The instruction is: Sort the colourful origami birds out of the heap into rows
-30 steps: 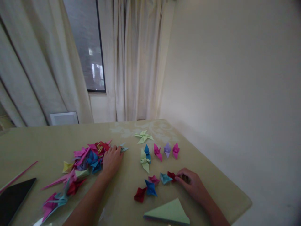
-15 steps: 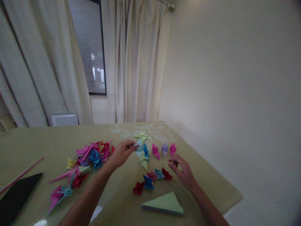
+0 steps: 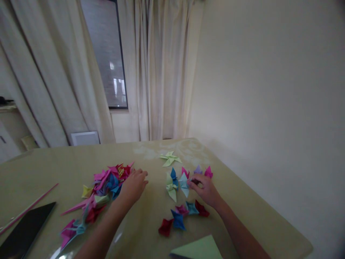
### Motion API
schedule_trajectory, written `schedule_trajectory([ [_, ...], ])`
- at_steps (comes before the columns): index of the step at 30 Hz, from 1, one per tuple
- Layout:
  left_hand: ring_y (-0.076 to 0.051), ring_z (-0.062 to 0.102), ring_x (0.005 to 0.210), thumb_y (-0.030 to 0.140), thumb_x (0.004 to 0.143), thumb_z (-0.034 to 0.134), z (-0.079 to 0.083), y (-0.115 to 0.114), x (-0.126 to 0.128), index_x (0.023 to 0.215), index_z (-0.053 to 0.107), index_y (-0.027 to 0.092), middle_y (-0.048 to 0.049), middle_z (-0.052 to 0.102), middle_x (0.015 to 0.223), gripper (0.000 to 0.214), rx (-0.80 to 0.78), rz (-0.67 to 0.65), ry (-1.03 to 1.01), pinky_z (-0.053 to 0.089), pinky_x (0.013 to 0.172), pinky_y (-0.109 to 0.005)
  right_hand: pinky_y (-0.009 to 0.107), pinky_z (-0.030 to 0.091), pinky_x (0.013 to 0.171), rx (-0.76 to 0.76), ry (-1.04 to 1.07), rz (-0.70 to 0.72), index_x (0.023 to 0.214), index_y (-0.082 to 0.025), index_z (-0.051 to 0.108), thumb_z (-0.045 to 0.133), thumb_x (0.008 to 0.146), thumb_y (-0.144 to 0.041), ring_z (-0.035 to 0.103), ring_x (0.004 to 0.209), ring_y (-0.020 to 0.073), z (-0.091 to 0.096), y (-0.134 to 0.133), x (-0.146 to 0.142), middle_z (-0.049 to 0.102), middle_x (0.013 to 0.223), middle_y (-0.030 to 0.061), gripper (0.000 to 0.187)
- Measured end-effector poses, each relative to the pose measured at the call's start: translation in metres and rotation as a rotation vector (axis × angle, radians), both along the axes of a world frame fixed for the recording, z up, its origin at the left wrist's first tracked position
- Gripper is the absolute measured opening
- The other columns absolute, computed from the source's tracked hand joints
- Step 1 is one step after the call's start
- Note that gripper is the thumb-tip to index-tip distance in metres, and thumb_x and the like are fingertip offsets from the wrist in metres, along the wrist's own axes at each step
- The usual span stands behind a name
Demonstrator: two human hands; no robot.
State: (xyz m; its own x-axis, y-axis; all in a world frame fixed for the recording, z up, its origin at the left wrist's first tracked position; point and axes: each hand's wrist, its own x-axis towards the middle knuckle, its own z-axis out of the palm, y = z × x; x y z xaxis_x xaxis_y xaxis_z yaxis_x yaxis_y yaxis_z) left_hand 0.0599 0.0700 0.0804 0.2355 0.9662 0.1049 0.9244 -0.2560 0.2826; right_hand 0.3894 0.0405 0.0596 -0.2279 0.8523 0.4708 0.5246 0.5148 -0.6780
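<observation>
My right hand pinches the edge of a light blue origami crane low over the table. Just left of it are a pale green crane and a blue crane. Behind my fingers stand a pink crane, a purple crane and another pink crane. My left hand is empty, fingers apart, at the right edge of a heap of colourful folded paper pieces; its palm is hidden.
Nearer me lies a row of folded pieces, among them a red one and a blue one. Pale green folded paper is in front. A green star-like piece lies behind. A black flat object and pink stick are left.
The light blue crane has passed from my left hand to my right and moved rightward. My left hand has drawn back towards the heap. The view has shifted slightly left.
</observation>
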Motion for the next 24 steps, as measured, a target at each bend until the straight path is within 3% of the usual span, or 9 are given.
schedule_trajectory([
  [3,-0.038,0.065,0.124,0.018,0.087,0.066,-0.015,0.006,-0.017,0.112,0.073,0.014,-0.0239,0.068,0.132,0.027,-0.054,0.063,0.081,0.048,0.106,-0.051,0.029,0.048,0.063,-0.074,-0.076,-0.031,0.079,-0.020,0.075,0.065,0.095,-0.045,0.065,0.068,0.0190,0.000,0.002,0.016,0.073,0.074,0.0031,0.032],
  [9,-0.032,0.069,0.112,0.022,0.088,0.064,-0.032,0.010,-0.017,0.096,0.069,0.019,-0.0151,0.073,0.114,0.011,-0.124,0.028,0.068,0.049,0.101,-0.042,0.033,0.052,0.073,-0.127,-0.128,-0.003,0.087,-0.022,0.080,0.068,0.092,-0.040,0.071,0.079,0.0229,-0.004,0.003,0.010,0.080,0.087,0.0056,0.023],
  [13,-0.027,0.069,0.114,0.014,0.080,0.065,-0.038,0.015,-0.019,0.121,0.061,0.018,-0.0158,0.069,0.126,0.041,-0.158,0.046,-0.064,0.051,0.096,-0.035,0.033,0.051,0.075,-0.082,-0.205,-0.033,0.091,-0.022,0.080,0.067,0.093,-0.035,0.070,0.080,0.0230,-0.016,0.004,0.001,0.079,0.087,0.0058,0.018],
  [15,-0.023,0.073,0.102,0.012,0.076,0.066,-0.038,0.016,-0.022,0.128,0.058,0.017,-0.0123,0.073,0.117,0.053,-0.213,0.031,-0.146,0.053,0.084,-0.030,0.034,0.051,0.078,-0.058,-0.221,-0.049,0.093,-0.021,0.080,0.067,0.094,-0.034,0.071,0.084,0.0241,-0.021,0.005,-0.001,0.079,0.091,0.0070,0.018],
  [18,-0.021,0.073,0.085,0.014,0.074,0.066,-0.029,0.014,-0.026,0.120,0.064,0.016,-0.0060,0.076,0.097,0.046,-0.271,-0.032,-0.260,0.053,0.072,-0.027,0.034,0.052,0.079,-0.078,-0.179,-0.058,0.095,-0.021,0.080,0.065,0.097,-0.037,0.071,0.085,0.0240,-0.023,0.006,-0.003,0.079,0.093,0.0076,0.022],
  [21,-0.021,0.071,0.083,0.031,0.085,0.063,-0.009,0.009,-0.021,0.107,0.072,0.018,-0.0046,0.075,0.093,0.027,-0.259,-0.112,-0.380,0.052,0.069,-0.028,0.033,0.052,0.076,-0.085,-0.105,-0.090,0.100,-0.020,0.079,0.066,0.098,-0.043,0.070,0.081,0.0226,-0.019,0.003,-0.006,0.078,0.094,0.0080,0.027],
  [24,-0.021,0.069,0.079,0.049,0.089,0.065,0.012,-0.002,-0.004,0.100,0.072,0.018,-0.0045,0.074,0.089,0.034,-0.290,-0.249,-0.669,0.052,0.067,-0.029,0.033,0.051,0.074,0.002,-0.046,-0.141,0.102,-0.020,0.078,0.066,0.098,-0.050,0.066,0.079,0.0216,-0.009,-0.003,-0.010,0.075,0.094,0.0080,0.032],
])
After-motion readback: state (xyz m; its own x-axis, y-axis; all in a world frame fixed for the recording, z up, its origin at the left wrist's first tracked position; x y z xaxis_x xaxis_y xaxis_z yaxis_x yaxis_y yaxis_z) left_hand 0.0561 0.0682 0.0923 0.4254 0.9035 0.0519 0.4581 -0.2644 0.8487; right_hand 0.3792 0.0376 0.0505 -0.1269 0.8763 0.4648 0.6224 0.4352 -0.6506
